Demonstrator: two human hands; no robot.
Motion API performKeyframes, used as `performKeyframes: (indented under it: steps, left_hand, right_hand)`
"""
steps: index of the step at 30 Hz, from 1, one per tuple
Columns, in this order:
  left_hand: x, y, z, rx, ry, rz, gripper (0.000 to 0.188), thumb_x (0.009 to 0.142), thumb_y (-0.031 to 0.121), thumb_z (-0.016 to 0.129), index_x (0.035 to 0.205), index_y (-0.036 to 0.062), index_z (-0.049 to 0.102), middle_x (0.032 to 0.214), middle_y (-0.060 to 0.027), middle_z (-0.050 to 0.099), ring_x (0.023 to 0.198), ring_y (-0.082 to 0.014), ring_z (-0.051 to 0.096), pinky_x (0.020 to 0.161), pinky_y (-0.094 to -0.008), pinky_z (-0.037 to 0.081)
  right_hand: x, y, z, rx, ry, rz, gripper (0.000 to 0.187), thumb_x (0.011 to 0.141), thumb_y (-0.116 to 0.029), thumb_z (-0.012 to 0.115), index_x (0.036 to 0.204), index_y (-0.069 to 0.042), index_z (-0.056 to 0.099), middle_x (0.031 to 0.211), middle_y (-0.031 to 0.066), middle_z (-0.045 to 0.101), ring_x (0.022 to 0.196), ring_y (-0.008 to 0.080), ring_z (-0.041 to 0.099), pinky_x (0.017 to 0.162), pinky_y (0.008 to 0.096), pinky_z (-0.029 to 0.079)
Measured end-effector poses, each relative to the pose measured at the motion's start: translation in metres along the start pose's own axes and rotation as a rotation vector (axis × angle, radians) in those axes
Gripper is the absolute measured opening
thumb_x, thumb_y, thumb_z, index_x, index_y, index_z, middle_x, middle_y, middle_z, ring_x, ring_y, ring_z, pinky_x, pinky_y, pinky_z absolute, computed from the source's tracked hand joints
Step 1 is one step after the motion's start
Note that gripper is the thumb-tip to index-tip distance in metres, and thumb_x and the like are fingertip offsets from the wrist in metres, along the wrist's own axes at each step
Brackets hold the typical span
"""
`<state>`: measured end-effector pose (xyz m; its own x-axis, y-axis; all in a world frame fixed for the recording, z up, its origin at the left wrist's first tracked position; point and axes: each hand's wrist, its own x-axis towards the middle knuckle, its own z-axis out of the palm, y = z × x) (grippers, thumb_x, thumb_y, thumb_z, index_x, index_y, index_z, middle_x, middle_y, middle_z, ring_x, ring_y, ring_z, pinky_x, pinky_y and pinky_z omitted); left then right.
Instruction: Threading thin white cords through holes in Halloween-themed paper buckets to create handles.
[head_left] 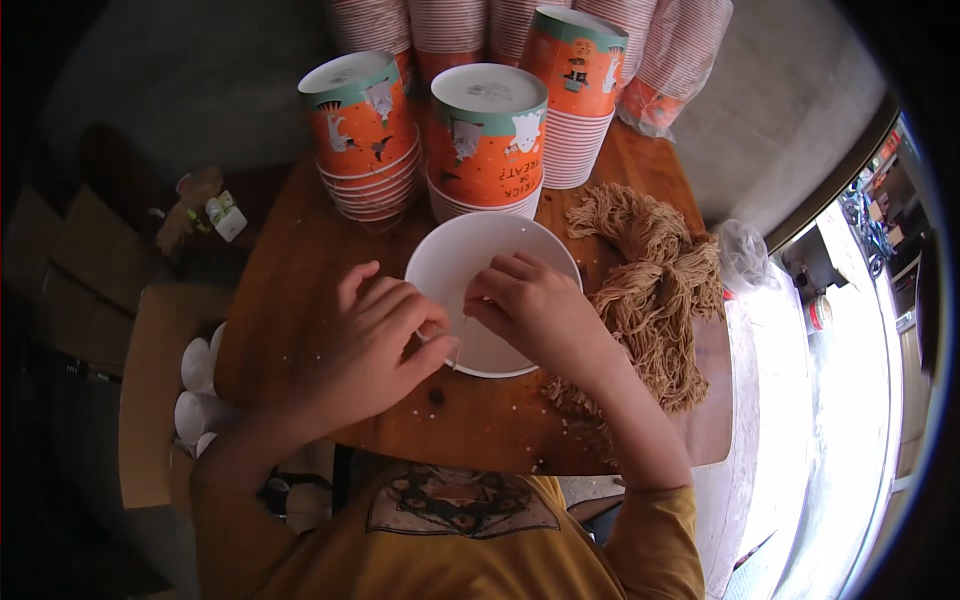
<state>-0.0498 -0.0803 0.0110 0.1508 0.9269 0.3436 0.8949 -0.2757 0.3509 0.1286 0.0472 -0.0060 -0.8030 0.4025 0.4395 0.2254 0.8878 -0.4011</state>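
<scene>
My left hand and my right hand meet over a white paper cup lying mouth-up on the wooden table. Both hands pinch a thin tan string at the cup's near rim. A pile of tan string bundles lies just right of my right hand. Behind the cup stand stacks of orange printed cups, bottoms up: a left stack, a middle stack and a right stack.
More sleeved cup stacks lean at the table's far edge. A cardboard box with white cups sits at the lower left. A crumpled clear plastic bag lies at the right. Small crumbs dot the tabletop.
</scene>
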Motion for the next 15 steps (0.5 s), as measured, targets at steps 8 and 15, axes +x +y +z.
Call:
performKeyframes:
  steps: [8,15]
  left_hand:
    - [0.017,-0.004,0.028,-0.031,0.044,-0.034,0.011,0.077,0.008,0.066,0.08,0.0079,0.055,0.079,-0.0021,0.055,0.086,-0.0208,0.055,0.099,-0.039,0.03]
    - [0.017,-0.005,0.016,-0.096,-0.082,-0.083,0.014,0.073,0.003,0.061,0.075,0.0069,0.048,0.079,-0.0032,0.049,0.089,-0.0229,0.052,0.099,-0.0398,0.029]
  right_hand:
    - [-0.001,-0.002,0.0,0.033,-0.005,0.013,0.011,0.081,-0.011,0.068,0.088,-0.005,0.062,0.087,0.0095,0.063,0.086,0.0309,0.061,0.075,0.0415,0.051]
    - [0.0,-0.001,0.006,-0.143,0.096,0.135,0.014,0.084,-0.016,0.065,0.083,-0.004,0.059,0.083,0.0095,0.064,0.086,0.0296,0.063,0.072,0.0408,0.053]
